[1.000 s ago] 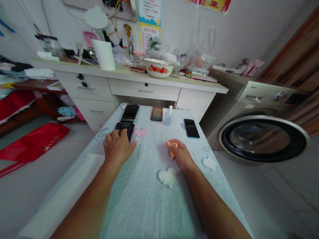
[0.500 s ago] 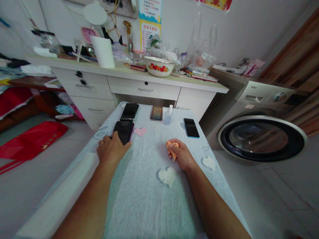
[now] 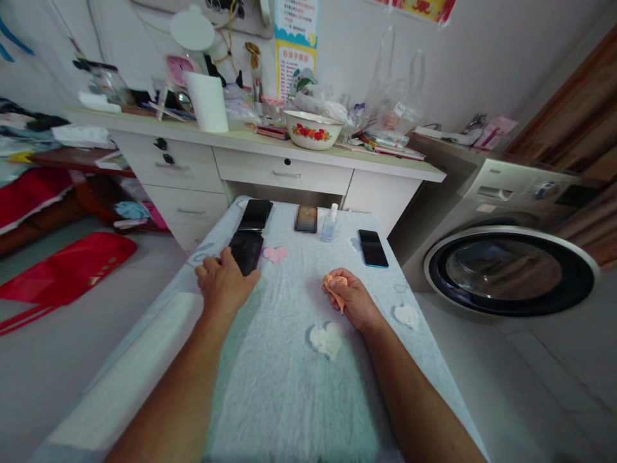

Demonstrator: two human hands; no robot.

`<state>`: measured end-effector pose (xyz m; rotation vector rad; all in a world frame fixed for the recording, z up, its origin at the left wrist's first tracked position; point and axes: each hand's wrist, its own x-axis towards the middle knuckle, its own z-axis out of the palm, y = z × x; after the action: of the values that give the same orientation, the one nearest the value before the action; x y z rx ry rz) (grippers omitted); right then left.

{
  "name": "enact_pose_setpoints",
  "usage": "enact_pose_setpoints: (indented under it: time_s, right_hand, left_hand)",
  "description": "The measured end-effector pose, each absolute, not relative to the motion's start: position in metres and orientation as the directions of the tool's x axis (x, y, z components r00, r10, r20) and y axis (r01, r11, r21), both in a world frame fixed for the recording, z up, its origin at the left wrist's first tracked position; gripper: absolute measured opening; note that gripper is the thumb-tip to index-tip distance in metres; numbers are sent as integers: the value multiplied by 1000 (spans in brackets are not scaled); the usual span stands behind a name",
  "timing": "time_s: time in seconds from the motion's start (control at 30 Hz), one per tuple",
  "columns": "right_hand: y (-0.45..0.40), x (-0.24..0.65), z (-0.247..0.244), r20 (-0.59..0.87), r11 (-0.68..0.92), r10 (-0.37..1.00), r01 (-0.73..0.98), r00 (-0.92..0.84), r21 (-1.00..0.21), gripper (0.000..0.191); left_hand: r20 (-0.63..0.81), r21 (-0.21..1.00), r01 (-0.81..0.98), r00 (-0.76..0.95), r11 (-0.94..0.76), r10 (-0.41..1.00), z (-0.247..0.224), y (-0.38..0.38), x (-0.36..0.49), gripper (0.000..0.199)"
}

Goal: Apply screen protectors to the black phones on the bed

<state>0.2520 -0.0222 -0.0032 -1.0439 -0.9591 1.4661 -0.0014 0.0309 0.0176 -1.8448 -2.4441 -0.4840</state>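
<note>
My left hand [image 3: 226,280] is at the near end of a black smartphone [image 3: 246,249] with a pinkish edge, the fingers at its left side and the thumb by its right corner. The phone lies flat on the table. Just beyond it lies another dark phone-like device [image 3: 255,215]. My right hand [image 3: 354,299] is closed around a crumpled orange cloth [image 3: 339,283], held low over the table's right half. Farther back stands a clear spray bottle [image 3: 328,225] with a white cap, beside a small blurred-out item [image 3: 306,219]. A blue-edged smartphone [image 3: 373,248] lies to the right.
A pale blue cloth with heart patterns covers the table [image 3: 289,386]. Behind it, a white desk [image 3: 286,175] carries a flowered bowl [image 3: 314,130], a white canister [image 3: 206,103] and plastic bags. A washing machine [image 3: 506,193] stands right. A red bag [image 3: 72,273] lies on the floor left.
The camera view has shifted slightly. My left hand and the phone under it have moved a little away from me, toward the farther device. My right hand still holds the cloth.
</note>
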Motion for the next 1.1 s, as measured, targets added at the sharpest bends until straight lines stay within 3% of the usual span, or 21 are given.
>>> enact_pose_setpoints:
  time_s: [0.17,0.53,0.87,1.1]
  right_hand:
    - [-23,252,-3,-115,-135,990,-293,-85,-947,22]
    - [-24,251,-5,-97,-103,995,-262,-33,-960,21]
    - [-23,246,-4,-7,-12,997,61,71,-998,31]
    - [-22,248,-12,105,85,993,260,63,-962,24]
  left_hand:
    - [275,248,964,-161,92,948,24,19,13,75]
    - [201,325,918,167,-227,965,16,-33,54,68]
    - [137,324,911,221,-254,966,12,-58,63,76]
    - [71,206,938,271,-280,960,14,-69,69,84]
